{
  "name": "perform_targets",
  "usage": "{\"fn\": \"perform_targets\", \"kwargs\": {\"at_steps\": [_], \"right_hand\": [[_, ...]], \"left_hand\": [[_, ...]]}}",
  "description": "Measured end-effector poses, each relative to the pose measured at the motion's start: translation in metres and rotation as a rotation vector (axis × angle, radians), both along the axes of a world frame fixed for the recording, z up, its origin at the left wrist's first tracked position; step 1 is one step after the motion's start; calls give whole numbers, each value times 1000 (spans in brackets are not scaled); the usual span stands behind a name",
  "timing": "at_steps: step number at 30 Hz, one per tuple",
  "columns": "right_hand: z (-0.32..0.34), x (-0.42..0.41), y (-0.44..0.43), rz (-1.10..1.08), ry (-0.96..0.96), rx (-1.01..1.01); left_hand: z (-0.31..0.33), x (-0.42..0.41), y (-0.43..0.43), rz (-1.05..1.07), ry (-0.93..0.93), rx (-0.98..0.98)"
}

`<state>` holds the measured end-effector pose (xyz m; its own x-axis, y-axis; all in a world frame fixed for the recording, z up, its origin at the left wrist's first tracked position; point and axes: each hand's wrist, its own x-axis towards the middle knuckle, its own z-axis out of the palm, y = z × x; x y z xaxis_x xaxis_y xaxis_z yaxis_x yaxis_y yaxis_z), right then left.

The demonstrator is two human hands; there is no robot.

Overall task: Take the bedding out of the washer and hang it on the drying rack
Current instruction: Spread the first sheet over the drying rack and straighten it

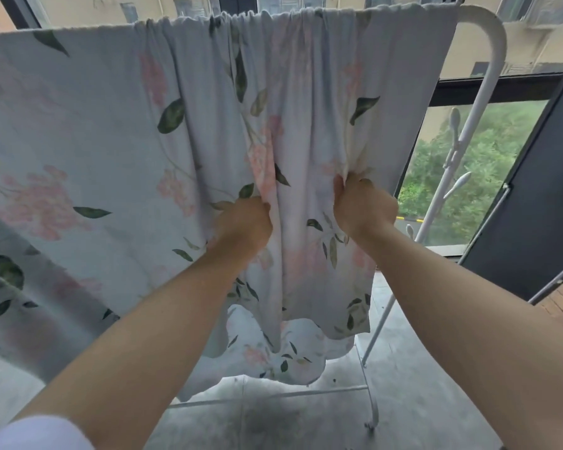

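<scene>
A pale blue bedsheet (pixel 104 131) printed with pink flowers and green leaves hangs over the top bar of a white metal drying rack (pixel 488 43). Its right part is bunched into vertical folds, and its lower edge droops close to the floor. My left hand (pixel 244 222) grips a fold of the sheet at mid height. My right hand (pixel 363 203) pinches another fold a little to the right and slightly higher, near the sheet's right edge. Both arms reach forward from the bottom of the view.
The rack's white leg and base bar (pixel 371 401) stand on a grey tiled floor. A large window (pixel 488 151) lies behind, with trees and buildings outside. A dark panel (pixel 540 190) leans at the right. White hooks (pixel 455 125) stick out from the rack's side pole.
</scene>
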<state>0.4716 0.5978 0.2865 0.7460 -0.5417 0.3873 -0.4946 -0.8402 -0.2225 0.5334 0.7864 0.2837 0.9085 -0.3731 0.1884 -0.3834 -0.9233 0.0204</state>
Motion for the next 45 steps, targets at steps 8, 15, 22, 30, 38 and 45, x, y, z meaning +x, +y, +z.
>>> {"fn": "perform_targets", "kwargs": {"at_steps": [8,15,22,30,38,45], "right_hand": [[-56,-11,-9,-6,68,-19],[-143,-11,-20,-78,225,112],[-217,-31,-26,-158,467,228],[-249,-57,-34,-206,768,236],[-198,-67,13,24,900,199],[-129,-36,101,472,758,105]], "left_hand": [[-47,25,18,40,-52,-87],[-124,42,27,81,61,-26],[-211,34,31,110,207,69],[-287,6,18,158,424,163],[-269,-24,29,15,533,56],[-205,-54,147,289,541,95]]}}
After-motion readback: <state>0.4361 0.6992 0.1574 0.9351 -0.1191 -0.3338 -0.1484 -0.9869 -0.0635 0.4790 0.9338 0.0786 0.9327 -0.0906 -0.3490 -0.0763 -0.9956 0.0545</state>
